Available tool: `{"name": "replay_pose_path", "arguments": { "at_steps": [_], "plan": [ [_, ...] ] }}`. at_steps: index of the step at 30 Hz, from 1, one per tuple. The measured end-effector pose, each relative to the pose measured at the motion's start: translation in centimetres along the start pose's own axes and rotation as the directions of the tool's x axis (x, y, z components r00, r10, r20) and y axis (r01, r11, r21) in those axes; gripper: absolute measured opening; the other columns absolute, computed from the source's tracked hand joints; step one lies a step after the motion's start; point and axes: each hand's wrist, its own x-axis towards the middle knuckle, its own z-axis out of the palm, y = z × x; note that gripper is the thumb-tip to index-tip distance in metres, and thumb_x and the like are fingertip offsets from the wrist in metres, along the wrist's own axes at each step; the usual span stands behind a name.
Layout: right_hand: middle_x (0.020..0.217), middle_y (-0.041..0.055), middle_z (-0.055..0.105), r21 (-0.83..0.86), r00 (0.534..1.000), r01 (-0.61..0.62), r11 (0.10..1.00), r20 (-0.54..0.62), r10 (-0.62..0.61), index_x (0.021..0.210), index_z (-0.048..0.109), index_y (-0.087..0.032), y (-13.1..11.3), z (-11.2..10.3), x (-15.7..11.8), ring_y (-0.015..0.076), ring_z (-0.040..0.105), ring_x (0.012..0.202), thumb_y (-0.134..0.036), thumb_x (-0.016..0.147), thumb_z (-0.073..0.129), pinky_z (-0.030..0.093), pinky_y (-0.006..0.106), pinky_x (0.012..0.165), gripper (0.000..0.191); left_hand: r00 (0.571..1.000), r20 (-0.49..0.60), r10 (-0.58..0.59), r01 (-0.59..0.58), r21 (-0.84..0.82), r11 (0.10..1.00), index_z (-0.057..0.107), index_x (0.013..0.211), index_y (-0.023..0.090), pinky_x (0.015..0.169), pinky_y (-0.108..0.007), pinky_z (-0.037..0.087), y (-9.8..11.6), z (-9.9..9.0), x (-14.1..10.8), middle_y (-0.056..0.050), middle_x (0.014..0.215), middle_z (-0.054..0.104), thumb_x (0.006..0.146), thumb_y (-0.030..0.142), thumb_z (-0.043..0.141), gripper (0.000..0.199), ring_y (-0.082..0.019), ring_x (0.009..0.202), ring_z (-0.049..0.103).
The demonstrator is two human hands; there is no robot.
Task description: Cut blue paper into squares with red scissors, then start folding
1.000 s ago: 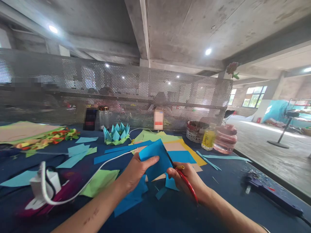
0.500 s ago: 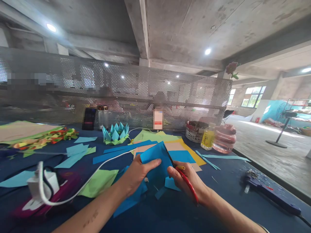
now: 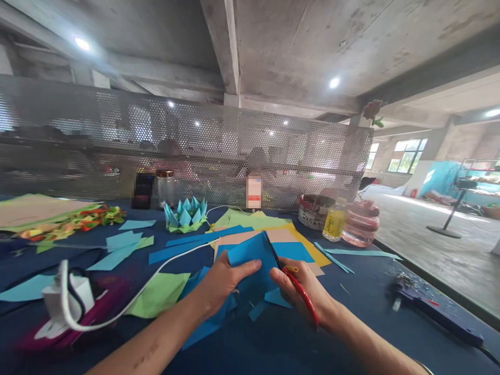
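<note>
A blue sheet of paper is pinched in my left hand, the thumb lying across its face. My right hand is wrapped round red-handled scissors, whose dark blades lie along the sheet's right edge. Blue offcuts rest on the table below the sheet. Behind it lie a blue sheet on pink and yellow paper, and dark blue strips stretch to the left.
A folded paper crown, a glass jar and a phone stand toward the back. At right are bottles and a glue gun. A white cable runs from the plug at left.
The blue sheet and my left hand have shifted slightly to the right. The sheet's top has dipped a little beside the scissor blades.
</note>
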Motion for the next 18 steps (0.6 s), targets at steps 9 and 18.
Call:
{"name": "replay_pose_path", "arguments": {
  "at_steps": [9,18],
  "plan": [
    [0.045,-0.0044,0.039,-0.012,0.998,-0.055,0.998,-0.042,0.054,0.059,0.035,-0.021,1.3,0.7,0.2,0.0087,0.036,0.043,-0.079,0.076,0.035,0.026,0.021,0.042,0.060,0.998,0.052,0.036,-0.034,-0.035,0.999,0.075,0.083,0.018,0.069,-0.036,0.053,0.0,0.0,0.0,-0.008,0.086,0.075,0.069,0.034,0.074,0.021,-0.025,0.078,0.068],
    [0.050,-0.0062,0.029,-0.051,0.998,0.048,0.998,-0.027,-0.049,0.063,0.037,-0.020,0.1,0.1,-0.1,0.0077,0.027,0.047,-0.077,0.078,0.035,0.024,0.021,0.041,0.059,0.999,0.050,-0.008,0.010,-0.046,0.999,0.075,0.085,0.020,0.075,-0.039,0.054,-0.3,0.2,-0.1,-0.007,0.087,0.075,0.067,0.033,0.076,0.023,-0.027,0.082,0.069]
  ]
}}
